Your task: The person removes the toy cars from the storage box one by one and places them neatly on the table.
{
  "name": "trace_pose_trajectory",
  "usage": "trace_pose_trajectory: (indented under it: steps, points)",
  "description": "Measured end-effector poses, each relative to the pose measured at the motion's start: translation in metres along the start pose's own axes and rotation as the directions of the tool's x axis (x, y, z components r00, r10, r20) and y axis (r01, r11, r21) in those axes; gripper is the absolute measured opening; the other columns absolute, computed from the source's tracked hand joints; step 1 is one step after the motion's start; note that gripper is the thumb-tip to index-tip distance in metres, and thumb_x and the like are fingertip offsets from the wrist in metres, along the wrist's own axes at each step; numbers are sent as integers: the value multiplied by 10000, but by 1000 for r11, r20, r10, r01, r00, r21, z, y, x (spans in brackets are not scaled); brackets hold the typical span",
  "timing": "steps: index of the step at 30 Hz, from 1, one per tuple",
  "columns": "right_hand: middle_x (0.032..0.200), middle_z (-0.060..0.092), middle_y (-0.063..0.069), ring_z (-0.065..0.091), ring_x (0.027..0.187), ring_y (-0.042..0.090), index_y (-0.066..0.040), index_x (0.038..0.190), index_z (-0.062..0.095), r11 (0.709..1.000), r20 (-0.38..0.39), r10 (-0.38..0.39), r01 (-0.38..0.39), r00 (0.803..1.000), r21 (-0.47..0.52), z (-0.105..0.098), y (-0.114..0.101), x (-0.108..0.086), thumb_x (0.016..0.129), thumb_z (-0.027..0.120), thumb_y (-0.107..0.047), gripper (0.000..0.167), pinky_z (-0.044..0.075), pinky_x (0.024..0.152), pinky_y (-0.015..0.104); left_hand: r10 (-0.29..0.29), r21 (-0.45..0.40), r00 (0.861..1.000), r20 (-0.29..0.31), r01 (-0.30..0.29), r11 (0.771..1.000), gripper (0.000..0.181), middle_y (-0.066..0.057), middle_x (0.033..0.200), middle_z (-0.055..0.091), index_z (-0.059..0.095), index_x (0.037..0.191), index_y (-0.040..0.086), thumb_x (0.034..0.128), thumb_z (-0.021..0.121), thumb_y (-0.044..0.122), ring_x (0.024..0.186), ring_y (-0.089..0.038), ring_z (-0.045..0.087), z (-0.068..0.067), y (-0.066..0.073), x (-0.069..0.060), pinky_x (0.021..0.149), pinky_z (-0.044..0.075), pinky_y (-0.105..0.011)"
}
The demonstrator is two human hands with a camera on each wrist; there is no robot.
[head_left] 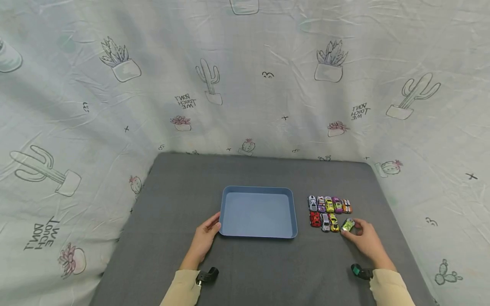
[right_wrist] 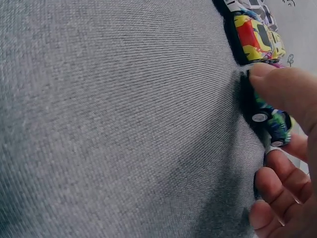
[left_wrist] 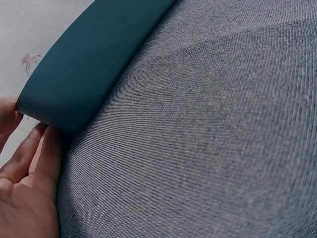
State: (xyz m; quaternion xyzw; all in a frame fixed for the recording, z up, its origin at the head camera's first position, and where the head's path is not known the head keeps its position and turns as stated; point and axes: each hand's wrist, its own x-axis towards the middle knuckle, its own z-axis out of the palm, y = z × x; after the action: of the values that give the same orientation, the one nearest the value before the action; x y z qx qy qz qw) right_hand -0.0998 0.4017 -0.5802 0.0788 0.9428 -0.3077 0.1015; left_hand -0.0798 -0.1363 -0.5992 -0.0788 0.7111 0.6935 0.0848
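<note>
My left hand (head_left: 203, 240) holds the left front corner of a shallow blue rectangular tray (head_left: 257, 233). In the left wrist view, the fingertips meet the end of the tray's wall (left_wrist: 84, 64), close to the cloth. On the right, my right hand (head_left: 366, 240) pinches a small green toy car (head_left: 348, 225) between thumb and fingers. The right wrist view shows this car's dark wheels (right_wrist: 260, 117), with the thumb covering one end of it. Just left of the pinched car sits a yellow toy car (head_left: 334, 222), with red on it in the right wrist view.
Several toy cars stand side by side in a back row, among them a purple one (head_left: 337, 205). A red car (head_left: 315, 219) and a silver one (head_left: 325, 222) stand in the front row. Grey cloth (head_left: 183, 187) covers the table; a printed curtain (head_left: 268, 97) hangs behind.
</note>
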Motion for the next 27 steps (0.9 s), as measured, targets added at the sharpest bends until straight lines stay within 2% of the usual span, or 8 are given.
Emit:
trace_pose_trajectory:
  steps: [3, 5, 11, 17, 23, 27]
  points:
    - [1189, 451, 332, 522, 1014, 433, 149, 1359, 361, 1000, 20, -17, 17, 1000, -8, 0, 0, 0, 876, 704, -417, 820, 469, 808, 559, -5, -8, 1000, -12, 5, 1000, 443, -139, 1400, 510, 506, 1412, 87, 979, 586, 134, 1294, -263, 464, -1, -11, 4, 959, 423, -180]
    - [1200, 436, 339, 512, 1027, 440, 143, 1372, 352, 1000, 31, -18, 19, 999, -12, 0, 0, 1, 888, 690, -406, 807, 467, 821, 570, 3, 8, 1000, -23, -3, 1000, 443, -127, 1392, 520, 516, 1408, 112, 976, 594, 166, 1286, -256, 473, -1, -14, 4, 971, 431, -209]
    - [1236, 370, 358, 455, 1060, 440, 137, 1423, 286, 1000, 73, 3, -1, 997, -29, -1, -3, 1, 921, 639, -347, 781, 431, 860, 600, 12, 35, 999, -43, -10, 999, 420, -83, 1369, 547, 545, 1389, 163, 973, 602, 187, 1266, -230, 495, 0, -14, 3, 1000, 439, -303]
    - [1243, 330, 384, 447, 1065, 463, 147, 1436, 253, 1000, 86, 10, -8, 996, -28, -1, -8, 0, 931, 604, -288, 753, 420, 877, 611, 17, 42, 999, -38, -15, 999, 440, -100, 1379, 536, 528, 1404, 144, 974, 600, 200, 1271, -250, 489, 0, -12, 2, 996, 443, -302]
    - [1234, 353, 402, 434, 1107, 514, 159, 1416, 280, 1000, 39, 14, -13, 999, -19, 1, -14, -1, 963, 552, -331, 721, 394, 908, 637, 1, 39, 999, -42, 1, 999, 418, -75, 1380, 537, 545, 1390, 171, 976, 599, 192, 1276, -222, 484, 1, -11, 1, 1017, 426, -322]
    - [1252, 421, 385, 481, 1110, 499, 160, 1402, 304, 998, -18, 62, -62, 998, 18, 4, -14, -3, 967, 553, -393, 746, 422, 898, 608, 9, 45, 999, -48, -6, 999, 422, -85, 1382, 536, 548, 1387, 162, 971, 606, 199, 1276, -229, 484, 2, -12, 2, 1017, 425, -316]
